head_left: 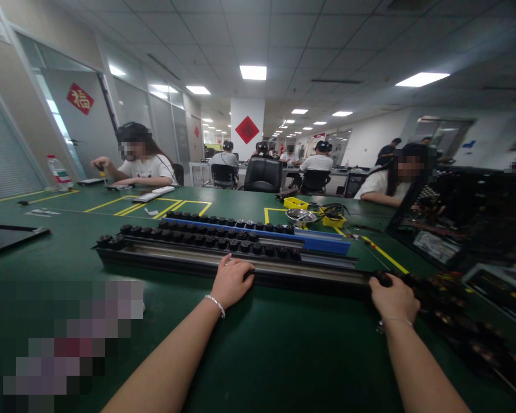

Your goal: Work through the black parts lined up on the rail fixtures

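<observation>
A long black rail (176, 265) lies across the green table, its channel mostly bare, with a couple of round black parts (112, 241) at its left end. My left hand (233, 280) rests on the rail's middle, fingers curled over its edge. At the right end, my right hand (394, 297) has its fingers closed round a small round black part (382, 279). Behind the near rail lie further rails lined with several black round parts (223, 243), one of them a blue rail (327, 245).
Yellow bins (296, 203), a metal bowl (301, 216) and cables stand behind the rails. More black parts (477, 338) lie at the right, near a dark panel (464, 218). People sit across the table, left and right. A black frame (8, 238) lies far left.
</observation>
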`<state>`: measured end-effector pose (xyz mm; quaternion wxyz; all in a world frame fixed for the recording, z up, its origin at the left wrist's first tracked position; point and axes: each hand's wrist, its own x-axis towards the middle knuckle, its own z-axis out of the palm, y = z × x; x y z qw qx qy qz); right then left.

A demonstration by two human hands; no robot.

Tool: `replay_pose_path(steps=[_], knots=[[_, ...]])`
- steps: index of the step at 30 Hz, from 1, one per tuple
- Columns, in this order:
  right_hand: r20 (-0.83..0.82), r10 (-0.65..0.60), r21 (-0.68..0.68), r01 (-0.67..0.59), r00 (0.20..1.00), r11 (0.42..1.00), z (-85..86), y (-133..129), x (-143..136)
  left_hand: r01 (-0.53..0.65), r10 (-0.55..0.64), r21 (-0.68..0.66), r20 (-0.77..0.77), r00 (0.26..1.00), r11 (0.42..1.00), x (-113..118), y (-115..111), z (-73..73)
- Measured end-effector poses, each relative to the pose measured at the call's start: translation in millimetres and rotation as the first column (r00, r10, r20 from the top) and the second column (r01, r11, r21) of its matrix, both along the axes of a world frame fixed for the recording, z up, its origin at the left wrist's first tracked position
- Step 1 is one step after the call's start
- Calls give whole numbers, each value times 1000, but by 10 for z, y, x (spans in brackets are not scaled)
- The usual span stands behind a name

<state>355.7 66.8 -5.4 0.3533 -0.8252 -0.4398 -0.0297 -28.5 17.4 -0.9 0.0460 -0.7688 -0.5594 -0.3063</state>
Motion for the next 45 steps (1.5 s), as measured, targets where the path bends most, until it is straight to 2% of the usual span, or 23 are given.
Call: replay_pose_path(steps=[9,25,30,37,45], knots=[[-13,-18,-29,17,1000,999,21,1,35,1,-1,-9,5,1000,1000,3,0,2],[-166,-53,9,55,985,998,49,-48,23,-2,2,-2,-5,1000,1000,-5,4,-1],[-165,-76,58,86,983,995,72,-81,-10,-6,6,-5,-12,1000,1000,-2,3,-3],[-204,-95,49,107,974,993,84,-89,-13,-5,5,-11,-5,1000,1000,-4,5,1],[-244,-99,109,129,965,986,30,-62,55,-8,8,-11,-12,1000,1000,1,-5,9]])
